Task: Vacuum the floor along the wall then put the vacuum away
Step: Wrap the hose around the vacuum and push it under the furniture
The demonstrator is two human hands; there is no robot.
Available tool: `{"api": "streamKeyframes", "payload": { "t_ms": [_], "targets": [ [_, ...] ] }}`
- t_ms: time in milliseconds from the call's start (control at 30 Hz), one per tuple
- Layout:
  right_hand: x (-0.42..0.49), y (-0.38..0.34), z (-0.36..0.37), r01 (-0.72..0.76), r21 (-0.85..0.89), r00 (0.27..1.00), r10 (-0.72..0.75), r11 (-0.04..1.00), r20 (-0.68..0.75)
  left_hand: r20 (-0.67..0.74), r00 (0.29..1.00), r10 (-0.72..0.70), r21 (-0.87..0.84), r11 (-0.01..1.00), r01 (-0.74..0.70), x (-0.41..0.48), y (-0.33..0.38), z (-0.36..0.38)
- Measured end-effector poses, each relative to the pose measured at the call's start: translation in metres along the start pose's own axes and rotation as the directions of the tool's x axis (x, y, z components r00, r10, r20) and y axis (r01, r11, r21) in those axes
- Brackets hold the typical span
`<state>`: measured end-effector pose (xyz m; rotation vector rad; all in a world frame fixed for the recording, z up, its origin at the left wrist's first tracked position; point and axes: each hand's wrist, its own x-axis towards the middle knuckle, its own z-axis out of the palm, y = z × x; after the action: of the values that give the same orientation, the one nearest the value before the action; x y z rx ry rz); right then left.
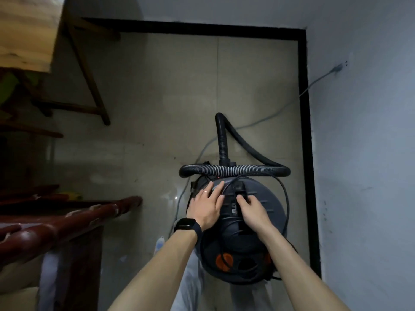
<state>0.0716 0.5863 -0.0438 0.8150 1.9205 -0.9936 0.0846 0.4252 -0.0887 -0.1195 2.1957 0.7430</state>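
A dark grey canister vacuum (258, 223) with orange clips stands on the floor close to the right wall, right below me. Its black ribbed hose (233, 170) lies across the top of the lid and loops forward over the tiles. My left hand (207, 204), with a ring and a black watch, rests flat on the lid with fingers spread. My right hand (252, 208) is closed around the black plug (239, 188) of the vacuum's black power cord (284, 196), which curls around the lid.
A grey cable (323, 78) runs from a wall socket (340, 67) down across the tiled floor (157, 108). Black skirting (304, 108) lines the walls. A wooden table (29, 34) and its legs stand at the left. A dark red wooden frame (74, 218) juts in near my left arm.
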Motion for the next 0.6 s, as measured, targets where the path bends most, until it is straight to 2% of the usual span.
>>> {"api": "streamKeyframes", "payload": {
  "t_ms": [100, 200, 300, 433, 600],
  "targets": [
    [-0.001, 0.004, 0.004, -0.006, -0.045, 0.999, 0.008, 0.999, 0.049, -0.007, 0.999, -0.038, -0.072, 0.997, 0.037, -0.007, -0.007, 0.003],
    [-0.002, 0.006, 0.004, 0.010, -0.063, 1.000, -0.008, 0.998, 0.029, -0.052, 0.994, -0.093, -0.172, 0.982, 0.083, -0.010, -0.008, 0.005],
    [-0.001, 0.013, 0.004, 0.042, -0.026, 0.998, -0.041, 0.999, 0.045, -0.039, 0.989, -0.144, -0.201, 0.971, 0.133, -0.010, -0.002, 0.006],
    [0.003, 0.017, 0.004, 0.088, -0.090, 0.995, -0.083, 0.992, 0.056, -0.052, 0.971, -0.235, -0.245, 0.945, 0.216, -0.011, 0.006, 0.010],
    [0.013, 0.026, 0.005, 0.082, 0.087, 0.990, -0.091, 0.993, 0.111, -0.085, 0.965, -0.250, -0.179, 0.956, 0.232, -0.008, 0.006, 0.013]
  ]
}}
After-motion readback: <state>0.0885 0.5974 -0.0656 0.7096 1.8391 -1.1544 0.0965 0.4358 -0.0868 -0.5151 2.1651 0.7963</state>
